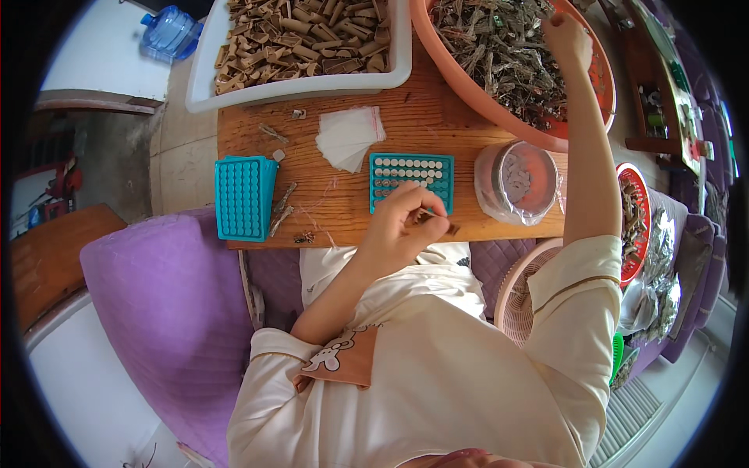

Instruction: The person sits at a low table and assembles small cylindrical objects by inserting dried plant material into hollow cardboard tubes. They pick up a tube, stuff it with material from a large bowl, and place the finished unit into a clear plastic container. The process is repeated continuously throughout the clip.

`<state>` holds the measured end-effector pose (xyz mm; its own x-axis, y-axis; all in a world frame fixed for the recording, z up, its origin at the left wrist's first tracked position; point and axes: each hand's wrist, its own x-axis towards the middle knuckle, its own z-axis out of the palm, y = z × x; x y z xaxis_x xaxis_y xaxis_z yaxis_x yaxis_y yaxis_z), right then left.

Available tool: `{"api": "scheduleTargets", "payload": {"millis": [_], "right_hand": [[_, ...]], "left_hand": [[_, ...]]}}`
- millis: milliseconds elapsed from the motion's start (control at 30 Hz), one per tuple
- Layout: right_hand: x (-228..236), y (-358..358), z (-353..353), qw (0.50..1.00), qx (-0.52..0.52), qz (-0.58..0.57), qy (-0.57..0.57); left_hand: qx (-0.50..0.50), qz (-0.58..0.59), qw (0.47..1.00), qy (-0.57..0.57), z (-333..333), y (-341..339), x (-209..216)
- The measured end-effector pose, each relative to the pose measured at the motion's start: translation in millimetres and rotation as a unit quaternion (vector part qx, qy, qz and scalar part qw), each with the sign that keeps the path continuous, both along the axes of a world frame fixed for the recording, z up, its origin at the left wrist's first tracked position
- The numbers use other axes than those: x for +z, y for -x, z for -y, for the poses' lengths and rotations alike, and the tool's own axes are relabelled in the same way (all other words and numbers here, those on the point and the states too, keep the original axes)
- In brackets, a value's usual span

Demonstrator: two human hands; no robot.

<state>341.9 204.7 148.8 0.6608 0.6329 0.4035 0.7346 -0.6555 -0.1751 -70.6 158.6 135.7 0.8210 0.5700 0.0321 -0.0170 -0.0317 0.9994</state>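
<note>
"While the right hand (569,45) is over the orange tub (515,134), how does it grip?"

"Its fingers curl in above the silvery strips (499,66); I can't tell whether they hold anything."

"And the left hand (396,235)?"

"Thumb and fingers pinch a brown piece (424,218), its ends poking out, at the near side of the turquoise tray (442,187). From this view, the hand hides part of that edge."

"What's in the tray?"

"Rows of small discs (406,164), white ones in the far rows, with bare sockets at the near right."

"Around it?"

"A jar (485,183) to the right, clear bags (347,139) beyond it to the left, and a tray stack (243,199) farther left, all on the table (437,117)."
</note>
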Motion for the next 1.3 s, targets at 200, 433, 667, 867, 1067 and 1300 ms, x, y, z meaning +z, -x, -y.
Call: {"api": "scheduleTargets", "payload": {"millis": [200, 433, 667, 867, 1067, 1300], "right_hand": [[81.7, 49.8, 5.8, 0.948, 0.044, -0.043, -0.312], [120.8, 67.5, 27.6, 0.940, 0.175, -0.149, -0.252], [63.0, 26.1, 59.8, 0.878, 0.231, -0.419, -0.016], [53.6, 85.4, 62.2, 0.744, 0.302, -0.579, -0.142], [46.4, 199.9, 73.0, 0.606, 0.347, -0.686, -0.203], [37.5, 280.9, 92.6, 0.586, 0.417, -0.643, -0.264]], "left_hand": [[0.076, 0.115, 0.911, 0.388, 24.9, 9.3, -18.5], [0.034, 0.105, 0.902, 0.417, 16.9, 15.8, -10.1], [0.037, 0.097, 0.901, 0.421, 15.6, 19.6, -13.2], [0.003, 0.094, 0.910, 0.404, 13.4, 23.0, -11.2], [0.113, 0.115, 0.964, 0.211, 0.9, 3.6, 18.2], [0.133, 0.112, 0.977, 0.121, -11.0, 7.2, 42.9]]}}
